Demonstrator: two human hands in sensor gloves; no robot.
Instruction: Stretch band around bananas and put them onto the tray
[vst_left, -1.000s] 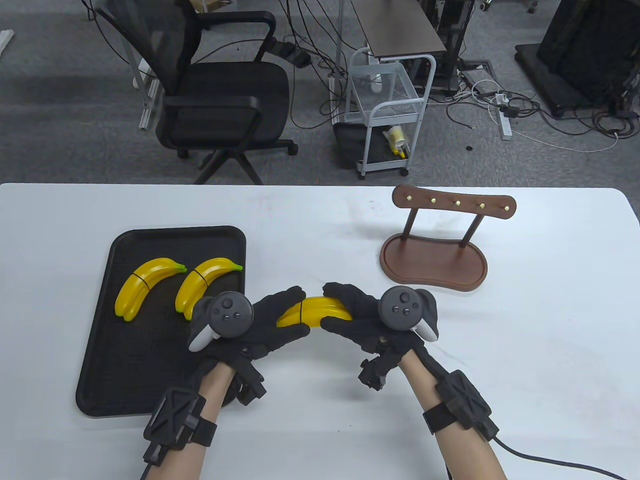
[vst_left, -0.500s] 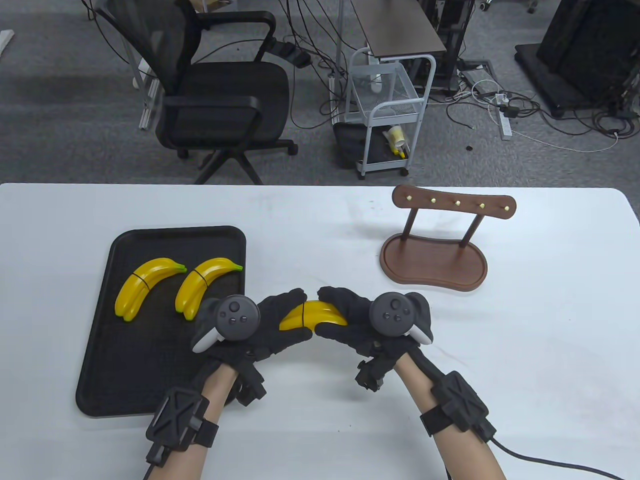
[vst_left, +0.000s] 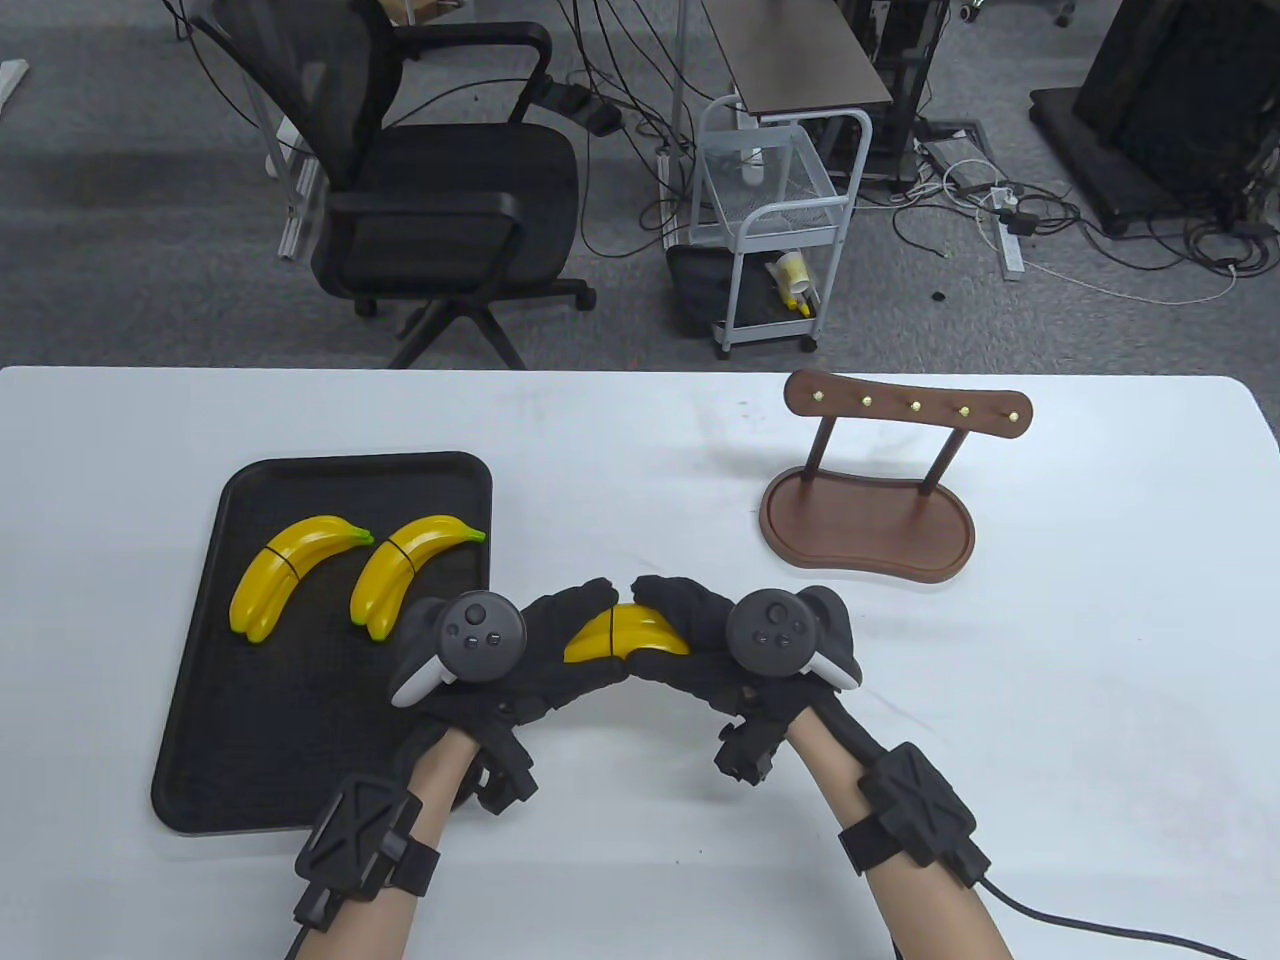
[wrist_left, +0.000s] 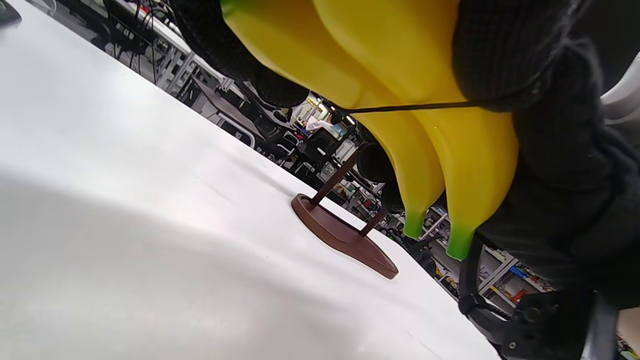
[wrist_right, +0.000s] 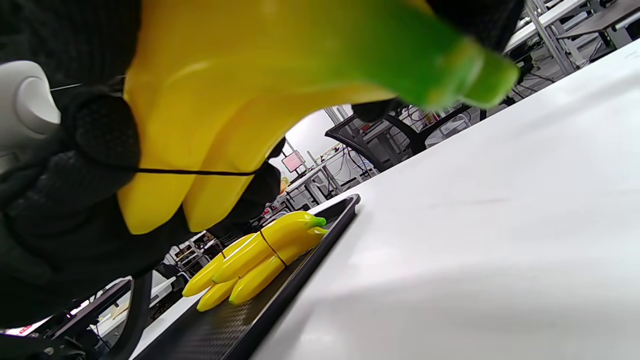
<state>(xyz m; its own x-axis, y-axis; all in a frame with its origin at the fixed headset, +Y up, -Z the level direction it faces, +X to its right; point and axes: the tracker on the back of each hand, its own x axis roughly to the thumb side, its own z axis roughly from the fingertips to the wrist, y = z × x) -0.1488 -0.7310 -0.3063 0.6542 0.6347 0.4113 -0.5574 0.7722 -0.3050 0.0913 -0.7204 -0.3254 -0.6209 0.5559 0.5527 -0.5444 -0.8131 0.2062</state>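
Both hands have drawn closer since the earlier frames; in the table view the left hand (vst_left: 560, 650) and right hand (vst_left: 690, 635) curl round the banana bunch (vst_left: 625, 635) above the tabletop (vst_left: 1050, 700), its band (vst_left: 611, 632) on; carrying to the tray (vst_left: 250, 760), holding two banded bunches (vst_left: 290, 575), seems next; left wrist view: band (wrist_left: 400, 107) crosses two bananas; right wrist view: tray (wrist_right: 260, 320) lies beyond.

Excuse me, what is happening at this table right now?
A person's left hand and right hand together hold a pair of yellow bananas above the table, with a thin black band already around them. Two other banded pairs lie on the black tray.
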